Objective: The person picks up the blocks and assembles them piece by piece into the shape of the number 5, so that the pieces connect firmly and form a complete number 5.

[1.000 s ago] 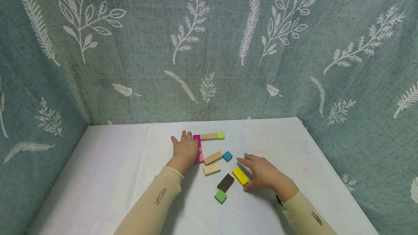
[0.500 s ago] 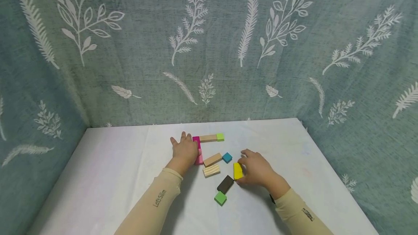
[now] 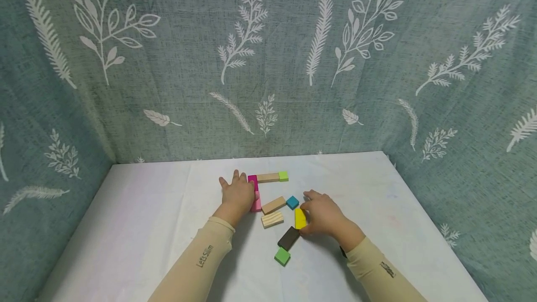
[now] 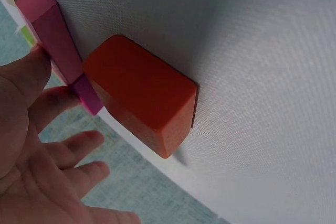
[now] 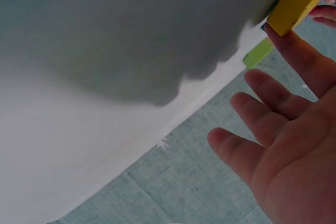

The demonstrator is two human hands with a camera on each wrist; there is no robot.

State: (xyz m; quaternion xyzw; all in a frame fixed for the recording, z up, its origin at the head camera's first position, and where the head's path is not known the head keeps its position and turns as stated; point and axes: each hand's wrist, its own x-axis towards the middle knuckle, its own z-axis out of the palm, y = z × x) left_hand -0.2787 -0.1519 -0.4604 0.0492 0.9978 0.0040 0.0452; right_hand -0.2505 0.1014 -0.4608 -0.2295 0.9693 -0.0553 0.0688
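My left hand (image 3: 237,197) lies palm down with fingers spread, its thumb and index finger touching the left side of a pink block (image 3: 255,203) and a magenta block (image 3: 253,181) set end to end. An orange-red block (image 4: 136,93) lies under that hand, seen only in the left wrist view. My right hand (image 3: 327,216) pinches a yellow block (image 3: 299,218) by its ends between thumb and index finger, other fingers extended. Just below the yellow block sits a dark brown block (image 3: 289,238), with a green block (image 3: 282,256) at its lower end.
A plain wooden block (image 3: 268,177) runs right from the magenta one, ending at a light green block (image 3: 283,176). Between the hands are another wooden block (image 3: 274,205), a blue block (image 3: 292,202) and a striped wooden block (image 3: 272,219). Leaf-patterned cloth (image 3: 268,59) encloses the white table (image 3: 138,227).
My right hand has closed on the yellow block and moved left with it, turning it from slanted to nearly straight. The dark brown and green blocks shifted slightly. My left hand stays put.
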